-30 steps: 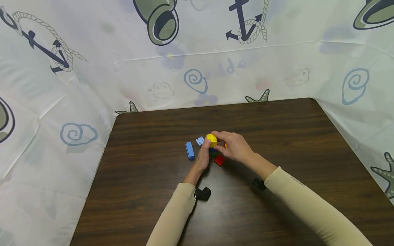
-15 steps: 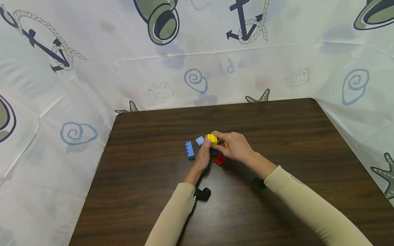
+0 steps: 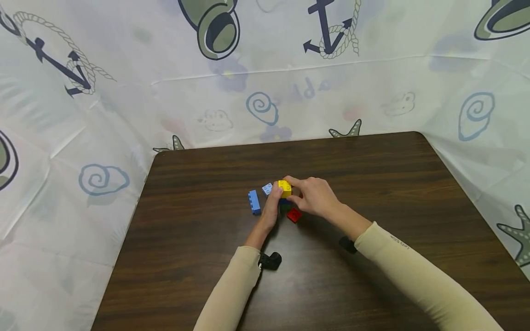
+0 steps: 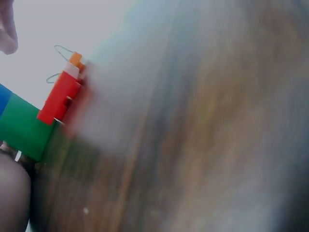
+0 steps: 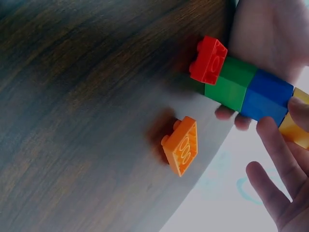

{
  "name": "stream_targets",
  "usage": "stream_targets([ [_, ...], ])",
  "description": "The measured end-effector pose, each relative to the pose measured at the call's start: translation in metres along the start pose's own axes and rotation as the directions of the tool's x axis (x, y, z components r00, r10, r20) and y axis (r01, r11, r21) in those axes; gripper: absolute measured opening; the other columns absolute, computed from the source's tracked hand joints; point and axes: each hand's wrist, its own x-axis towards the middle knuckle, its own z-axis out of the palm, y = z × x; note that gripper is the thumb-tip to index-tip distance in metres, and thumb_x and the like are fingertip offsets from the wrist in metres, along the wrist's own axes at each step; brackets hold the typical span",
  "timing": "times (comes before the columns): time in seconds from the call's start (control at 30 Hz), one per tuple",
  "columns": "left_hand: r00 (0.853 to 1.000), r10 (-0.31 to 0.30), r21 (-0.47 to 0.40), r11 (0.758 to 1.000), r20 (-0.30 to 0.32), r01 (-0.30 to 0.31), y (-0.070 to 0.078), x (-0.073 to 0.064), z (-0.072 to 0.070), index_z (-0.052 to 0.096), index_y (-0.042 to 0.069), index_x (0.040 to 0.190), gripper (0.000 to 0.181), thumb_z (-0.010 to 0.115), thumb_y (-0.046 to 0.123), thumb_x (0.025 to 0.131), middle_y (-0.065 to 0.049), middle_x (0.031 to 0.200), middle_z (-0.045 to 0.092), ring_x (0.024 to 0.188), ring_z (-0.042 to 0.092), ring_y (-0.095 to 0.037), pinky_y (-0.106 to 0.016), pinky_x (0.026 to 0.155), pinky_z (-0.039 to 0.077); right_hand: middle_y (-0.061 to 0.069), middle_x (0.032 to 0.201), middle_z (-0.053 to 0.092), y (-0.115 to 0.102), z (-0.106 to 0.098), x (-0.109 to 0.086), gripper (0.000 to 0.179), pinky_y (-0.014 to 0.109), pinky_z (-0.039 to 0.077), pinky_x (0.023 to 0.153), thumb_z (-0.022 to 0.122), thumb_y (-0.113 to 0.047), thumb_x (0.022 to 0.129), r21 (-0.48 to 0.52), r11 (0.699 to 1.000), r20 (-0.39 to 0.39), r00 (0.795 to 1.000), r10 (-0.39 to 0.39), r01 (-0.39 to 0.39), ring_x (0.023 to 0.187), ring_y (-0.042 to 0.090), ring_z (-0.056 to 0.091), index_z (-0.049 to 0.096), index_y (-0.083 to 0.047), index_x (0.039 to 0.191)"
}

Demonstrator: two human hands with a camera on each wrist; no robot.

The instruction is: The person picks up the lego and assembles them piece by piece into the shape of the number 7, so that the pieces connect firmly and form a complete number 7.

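A small tower of toy building bricks stands upright on the table, with a green brick (image 5: pixel 231 86) at the bottom, a dark blue brick (image 5: pixel 266 99) above it and a yellow brick (image 3: pixel 284 189) on top. My left hand (image 3: pixel 271 208) wraps round the tower from the left, its fingertips showing on the far side in the right wrist view. From the right, my right hand (image 3: pixel 318 197) pinches the yellow brick between thumb and finger; its other fingers are spread. Whether the yellow brick is fully seated cannot be told.
A red brick (image 3: pixel 294 215) lies just in front of the tower. Left of my left hand are a long blue brick (image 3: pixel 254 202) and a light blue brick (image 3: pixel 267 189). An orange brick (image 5: pixel 181 145) lies on its side on the dark wooden table (image 3: pixel 352 285).
Both hands keep their hold on the tower, almost still. The orange brick, earlier peeking out by my right hand in the head view, is now hidden there.
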Motion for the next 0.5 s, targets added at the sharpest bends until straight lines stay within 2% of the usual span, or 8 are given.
stream_targets([
  [0.07, 0.999, 0.019, -0.045, 0.999, -0.043, -0.021, -0.001, -0.004, -0.002, 0.041, -0.008, 0.127, 0.038, 0.023, 0.017, 0.105, -0.009, 0.116, 0.049, 0.103, 0.047, -0.016, -0.053, 0.097, 0.036, -0.007, 0.053, 0.043, -0.001, 0.001, 0.0, 0.05, 0.025, 0.034, 0.043, 0.076, -0.031, 0.087, 0.003, 1.0, -0.006, 1.0, -0.002, 0.002, 0.045, 0.011, 0.041, 0.06, -0.017, 0.133],
  [0.13, 0.995, 0.04, -0.068, 0.997, -0.088, -0.046, -0.003, -0.009, -0.005, 0.042, -0.011, 0.129, 0.035, 0.029, 0.012, 0.106, -0.017, 0.12, 0.05, 0.107, 0.049, -0.023, -0.055, 0.098, 0.037, -0.008, 0.053, 0.044, -0.002, 0.002, 0.001, 0.05, 0.025, 0.034, 0.043, 0.076, -0.03, 0.087, 0.009, 1.0, -0.012, 1.0, -0.005, 0.005, 0.046, 0.01, 0.042, 0.06, -0.017, 0.133],
  [0.2, 0.991, 0.066, -0.064, 0.995, -0.117, -0.074, -0.011, -0.012, -0.006, 0.045, -0.009, 0.13, 0.032, 0.038, 0.009, 0.106, -0.024, 0.123, 0.052, 0.109, 0.052, -0.031, -0.045, 0.099, 0.042, -0.007, 0.053, 0.043, -0.002, 0.002, 0.0, 0.051, 0.026, 0.033, 0.043, 0.076, -0.03, 0.087, 0.013, 1.0, -0.011, 1.0, -0.006, 0.007, 0.045, 0.011, 0.04, 0.06, -0.017, 0.133],
  [0.3, 0.99, 0.102, -0.026, 0.994, -0.102, -0.105, -0.013, -0.014, -0.008, 0.048, -0.01, 0.129, 0.031, 0.05, 0.003, 0.101, -0.033, 0.12, 0.053, 0.108, 0.053, -0.045, -0.037, 0.095, 0.046, -0.006, 0.052, 0.041, 0.001, 0.002, 0.0, 0.051, 0.026, 0.031, 0.043, 0.076, -0.029, 0.087, 0.02, 1.0, -0.014, 1.0, -0.013, 0.014, 0.044, 0.012, 0.038, 0.059, -0.018, 0.133],
  [0.37, 0.991, 0.11, 0.019, 0.994, -0.082, -0.108, -0.013, -0.014, -0.009, 0.049, -0.009, 0.129, 0.031, 0.052, 0.005, 0.101, -0.032, 0.118, 0.055, 0.106, 0.055, -0.046, -0.031, 0.092, 0.048, -0.006, 0.052, 0.04, 0.003, 0.001, -0.001, 0.05, 0.026, 0.031, 0.043, 0.076, -0.029, 0.087, 0.019, 1.0, -0.009, 1.0, -0.018, 0.018, 0.043, 0.013, 0.037, 0.058, -0.018, 0.133],
  [0.4, 0.992, 0.103, 0.045, 0.994, -0.069, -0.1, -0.008, -0.014, -0.009, 0.048, -0.01, 0.129, 0.031, 0.051, 0.003, 0.101, -0.032, 0.118, 0.055, 0.106, 0.056, -0.047, -0.034, 0.093, 0.048, -0.006, 0.052, 0.04, 0.003, 0.001, -0.001, 0.05, 0.026, 0.032, 0.043, 0.075, -0.029, 0.088, 0.019, 1.0, -0.004, 1.0, -0.021, 0.021, 0.043, 0.013, 0.037, 0.058, -0.018, 0.133],
  [0.5, 0.993, 0.104, 0.117, 0.988, -0.055, -0.097, -0.003, -0.013, -0.01, 0.049, -0.009, 0.128, 0.031, 0.051, 0.007, 0.102, -0.03, 0.117, 0.057, 0.105, 0.058, -0.043, -0.044, 0.094, 0.048, -0.006, 0.052, 0.041, 0.004, -0.001, -0.001, 0.05, 0.026, 0.032, 0.043, 0.075, -0.029, 0.088, 0.019, 1.0, 0.003, 1.0, -0.024, 0.024, 0.044, 0.012, 0.038, 0.057, -0.017, 0.134],
])
